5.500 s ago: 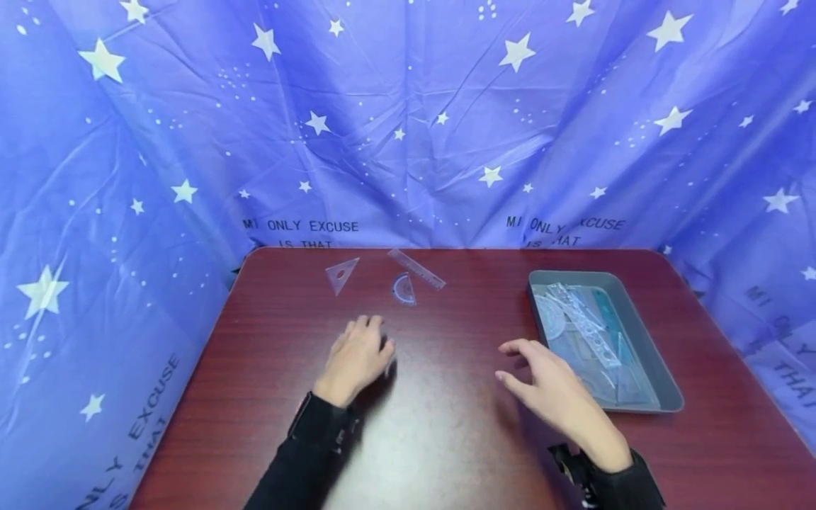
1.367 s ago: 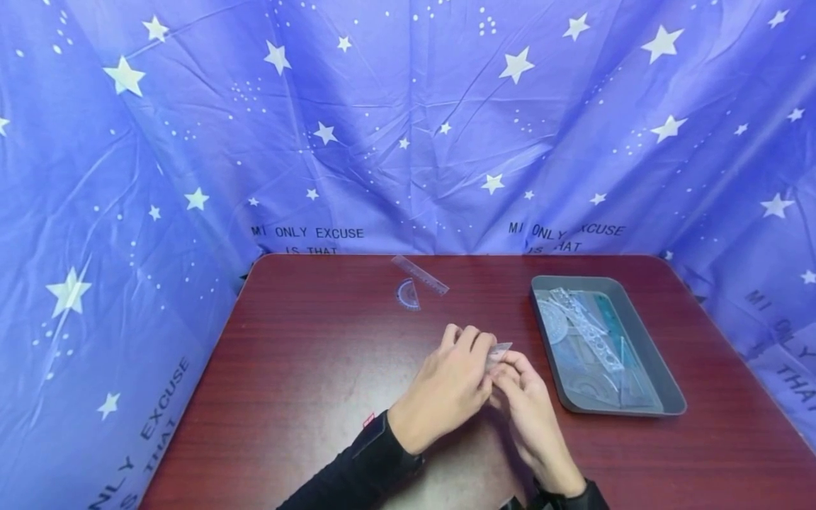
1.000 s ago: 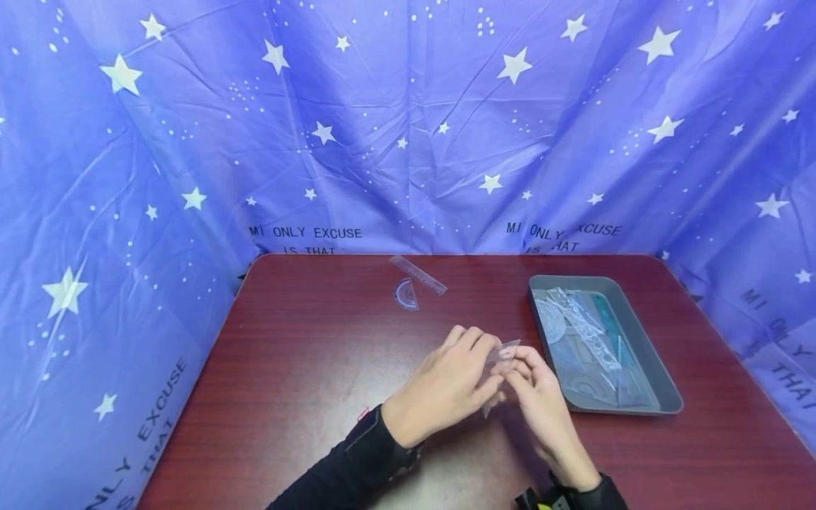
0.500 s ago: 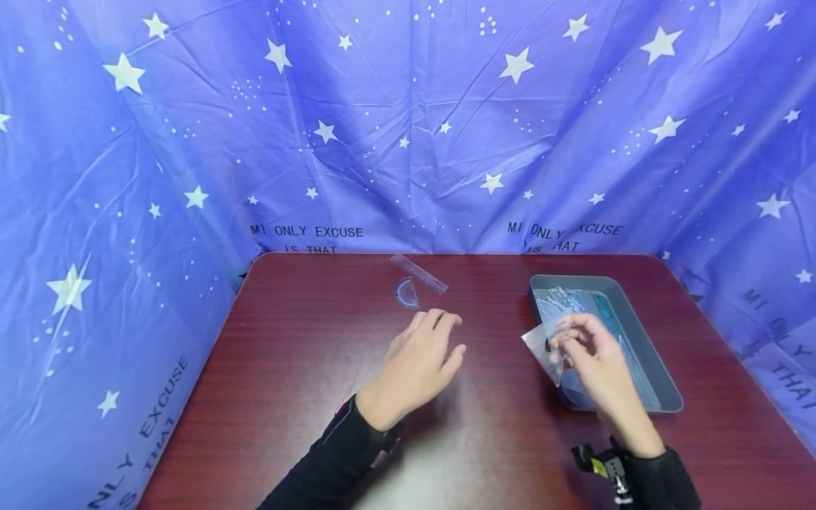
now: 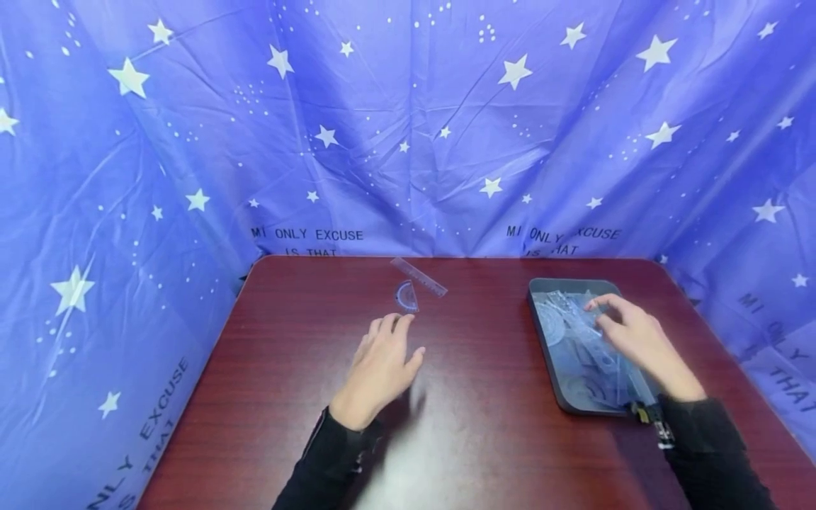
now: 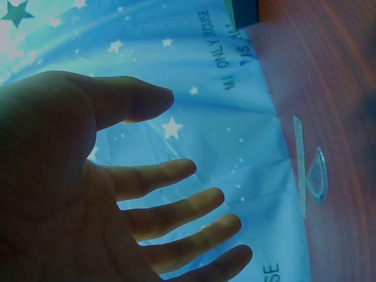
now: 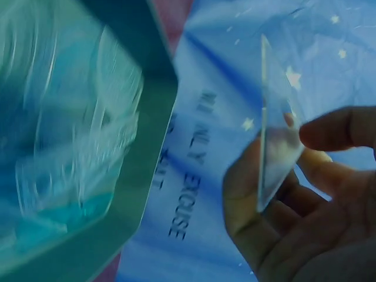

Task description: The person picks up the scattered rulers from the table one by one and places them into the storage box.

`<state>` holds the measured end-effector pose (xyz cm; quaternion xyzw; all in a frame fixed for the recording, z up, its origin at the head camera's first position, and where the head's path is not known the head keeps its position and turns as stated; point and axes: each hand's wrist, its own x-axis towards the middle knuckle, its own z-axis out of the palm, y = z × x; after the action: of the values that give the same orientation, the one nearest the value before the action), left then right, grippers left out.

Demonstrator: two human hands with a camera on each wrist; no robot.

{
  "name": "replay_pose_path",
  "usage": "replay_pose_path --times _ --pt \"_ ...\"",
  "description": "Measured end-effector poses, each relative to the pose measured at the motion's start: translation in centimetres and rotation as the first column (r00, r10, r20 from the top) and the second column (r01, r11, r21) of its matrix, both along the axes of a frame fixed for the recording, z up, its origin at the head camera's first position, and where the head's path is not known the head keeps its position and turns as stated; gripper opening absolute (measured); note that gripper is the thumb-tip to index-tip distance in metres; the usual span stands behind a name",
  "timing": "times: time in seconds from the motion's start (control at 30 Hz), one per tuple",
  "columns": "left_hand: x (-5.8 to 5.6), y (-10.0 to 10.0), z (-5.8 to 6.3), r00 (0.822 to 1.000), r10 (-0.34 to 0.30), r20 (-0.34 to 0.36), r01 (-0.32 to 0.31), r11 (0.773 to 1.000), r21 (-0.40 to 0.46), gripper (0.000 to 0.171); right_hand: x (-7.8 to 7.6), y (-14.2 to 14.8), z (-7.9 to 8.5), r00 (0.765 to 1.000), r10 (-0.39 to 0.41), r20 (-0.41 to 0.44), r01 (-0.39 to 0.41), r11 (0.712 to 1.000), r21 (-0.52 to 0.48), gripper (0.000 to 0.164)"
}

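My right hand (image 5: pixel 640 343) is over the grey tray (image 5: pixel 593 409). It pinches a clear plastic set square (image 7: pixel 277 141) between thumb and fingers, plainest in the right wrist view, where the tray wall stands beside it. My left hand (image 5: pixel 380 365) is above the table with its fingers spread and holds nothing. Just beyond its fingertips a small clear protractor (image 5: pixel 408 297) lies flat. Behind that lies a clear ruler (image 5: pixel 421 278), slanting toward the right; both also show at the right side of the left wrist view.
Clear plastic drawing tools (image 5: pixel 574 322) lie heaped inside the tray, some partly hidden by my right hand. A blue curtain (image 5: pixel 408 142) with white stars hangs behind the dark red wooden table (image 5: pixel 287 333) and along both sides.
The set square has gone from the table into my left hand, then into my right. My right hand has carried it over the tray, while the left has moved back leftward.
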<state>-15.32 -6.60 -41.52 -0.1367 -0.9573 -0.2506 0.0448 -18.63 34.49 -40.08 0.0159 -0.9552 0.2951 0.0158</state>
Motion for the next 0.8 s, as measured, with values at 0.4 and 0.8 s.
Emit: replay_pose_path --times 0.4,0.8 --pt "0.8 -0.2 -1.2 0.995 0.033 0.093 -0.041 0.995 0.086 0.058 -5.5 3.8 -2.0 0.956 0.110 0.272 -0.133 0.989 0.068 0.045" --pt "1.1 -0.5 -2.2 0.991 0.104 0.084 -0.112 0.989 0.095 0.054 -8.2 5.7 -6.1 0.922 0.072 0.381 -0.078 0.997 0.001 0.044"
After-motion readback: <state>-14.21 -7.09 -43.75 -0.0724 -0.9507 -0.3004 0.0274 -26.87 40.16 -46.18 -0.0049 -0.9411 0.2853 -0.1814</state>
